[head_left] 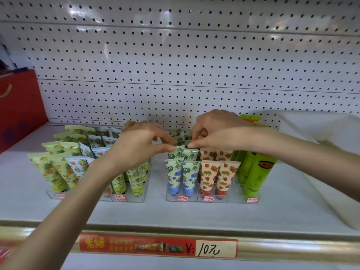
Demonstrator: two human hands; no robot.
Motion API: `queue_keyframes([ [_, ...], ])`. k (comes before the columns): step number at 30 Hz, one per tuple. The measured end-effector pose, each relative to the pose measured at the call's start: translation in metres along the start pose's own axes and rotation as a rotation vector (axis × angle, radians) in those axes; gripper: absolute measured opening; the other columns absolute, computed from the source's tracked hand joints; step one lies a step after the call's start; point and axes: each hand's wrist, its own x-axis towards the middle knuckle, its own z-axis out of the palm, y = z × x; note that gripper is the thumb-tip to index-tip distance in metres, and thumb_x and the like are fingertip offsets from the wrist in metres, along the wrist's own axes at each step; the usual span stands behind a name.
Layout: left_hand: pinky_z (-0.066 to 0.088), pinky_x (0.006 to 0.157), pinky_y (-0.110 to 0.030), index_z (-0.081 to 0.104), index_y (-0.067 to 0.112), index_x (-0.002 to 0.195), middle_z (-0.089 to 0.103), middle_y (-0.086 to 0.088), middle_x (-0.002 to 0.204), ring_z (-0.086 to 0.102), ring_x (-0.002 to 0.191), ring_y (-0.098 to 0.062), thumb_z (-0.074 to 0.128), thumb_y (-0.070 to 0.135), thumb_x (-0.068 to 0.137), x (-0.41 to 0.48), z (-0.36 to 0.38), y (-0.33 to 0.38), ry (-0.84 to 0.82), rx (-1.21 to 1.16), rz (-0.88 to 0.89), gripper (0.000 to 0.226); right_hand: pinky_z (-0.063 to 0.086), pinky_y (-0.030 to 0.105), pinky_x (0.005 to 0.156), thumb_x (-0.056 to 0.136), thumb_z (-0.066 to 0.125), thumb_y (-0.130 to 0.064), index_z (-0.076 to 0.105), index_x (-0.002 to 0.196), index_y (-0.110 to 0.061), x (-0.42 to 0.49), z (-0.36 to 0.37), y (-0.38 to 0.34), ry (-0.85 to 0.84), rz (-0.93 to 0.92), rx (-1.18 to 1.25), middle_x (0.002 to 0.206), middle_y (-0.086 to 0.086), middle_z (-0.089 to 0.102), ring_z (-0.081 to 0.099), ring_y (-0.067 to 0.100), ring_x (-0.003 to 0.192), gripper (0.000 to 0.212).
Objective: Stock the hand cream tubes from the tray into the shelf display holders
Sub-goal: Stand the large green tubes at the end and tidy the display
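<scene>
Two bare hands are held close together over the right holder (pixel 233 199), a clear divided display tray standing on the white shelf (pixel 194 215), and their fingertips almost meet above its blue-flower column. The left hand (pixel 140 147) reaches in from the lower left, and the crimped top edge of the second-row tube (pixel 176 152) is pinched between its thumb and forefinger. The right hand (pixel 216 133) comes across from the right with its fingers curled, and the top edge of the rear tube (pixel 183 142), just behind, is nipped between its thumb and forefinger; how far that tube is seated cannot be told, since it is largely hidden. In front of these, two front blue-flower tubes (pixel 173 176) are stood cap-down, upright and side by side. Strawberry tubes (pixel 210 176) are ranked just to their right, and tall green tubes (pixel 255 172) fill the end of the same holder. The left holder (pixel 134 199) is set beside it, slightly apart, and is filled with pineapple tubes (pixel 46 170) and orange-blossom tubes (pixel 78 166). A white tray (pixel 321 129) is placed at the shelf's right end, partly behind the right forearm; its contents are not visible. A white pegboard (pixel 175 65) forms the back wall, a red bag (pixel 19 106) is stood at the far left, and a red price strip (pixel 157 246) marked "10元" is fixed to the shelf's front rail.
</scene>
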Motion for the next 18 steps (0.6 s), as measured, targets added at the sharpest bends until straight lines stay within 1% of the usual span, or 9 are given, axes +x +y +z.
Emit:
queue_keyframes([
  [2, 0.032, 0.086, -0.034, 0.071, 0.037, 0.081, 0.059, 0.022, 0.082, 0.052, 0.08, -0.004, 0.063, 0.052, 0.075, 0.004, -0.005, -0.001, 0.012, -0.02, -0.027, 0.017, 0.027, 0.013, 0.057, 0.086, 0.062, -0.042, 0.068, 0.084, -0.029, 0.002, -0.007, 0.006, 0.033, -0.001, 0.08, 0.071, -0.022, 0.045, 0.044, -0.005, 0.066, 0.014],
  [4, 0.036, 0.088, -0.037, 0.071, 0.036, 0.082, 0.061, 0.019, 0.084, 0.054, 0.082, -0.009, 0.065, 0.047, 0.077, 0.01, -0.009, -0.004, 0.034, -0.06, -0.055, 0.013, 0.026, 0.011, 0.056, 0.087, 0.063, -0.034, 0.071, 0.088, -0.024, 0.007, -0.012, 0.012, 0.059, -0.012, 0.123, 0.068, -0.023, 0.042, 0.041, -0.008, 0.063, 0.013],
  [6, 0.036, 0.091, -0.038, 0.07, 0.037, 0.083, 0.059, 0.019, 0.085, 0.054, 0.085, -0.01, 0.065, 0.045, 0.079, 0.017, -0.011, -0.005, 0.022, -0.043, -0.07, 0.01, 0.026, 0.011, 0.055, 0.086, 0.066, -0.03, 0.072, 0.089, -0.021, 0.012, -0.011, 0.015, 0.06, -0.015, 0.133, 0.066, -0.023, 0.042, 0.041, -0.008, 0.061, 0.011],
  [10, 0.032, 0.092, -0.035, 0.067, 0.039, 0.085, 0.058, 0.018, 0.088, 0.052, 0.09, -0.009, 0.062, 0.046, 0.082, 0.027, -0.007, -0.005, -0.059, 0.049, -0.061, 0.009, 0.024, 0.013, 0.054, 0.085, 0.067, -0.029, 0.072, 0.09, -0.021, 0.015, -0.002, 0.014, 0.008, -0.014, 0.104, 0.066, -0.02, 0.04, 0.038, -0.006, 0.06, 0.01],
  [15, 0.02, 0.082, -0.027, 0.067, 0.036, 0.09, 0.051, 0.02, 0.084, 0.045, 0.085, -0.006, 0.061, 0.045, 0.083, 0.033, 0.0, -0.001, -0.118, 0.097, -0.048, 0.012, 0.025, 0.014, 0.055, 0.085, 0.067, -0.032, 0.072, 0.093, -0.021, 0.018, 0.005, 0.012, -0.015, -0.023, 0.045, 0.068, -0.019, 0.041, 0.039, -0.004, 0.064, 0.014],
  [18, 0.02, 0.082, -0.027, 0.068, 0.035, 0.088, 0.051, 0.02, 0.082, 0.045, 0.085, -0.007, 0.062, 0.042, 0.084, 0.035, 0.001, -0.001, -0.109, 0.111, -0.041, 0.01, 0.028, 0.02, 0.059, 0.085, 0.066, -0.033, 0.072, 0.093, -0.022, 0.019, 0.008, 0.011, -0.019, -0.019, 0.026, 0.071, -0.021, 0.041, 0.042, 0.003, 0.072, 0.015],
])
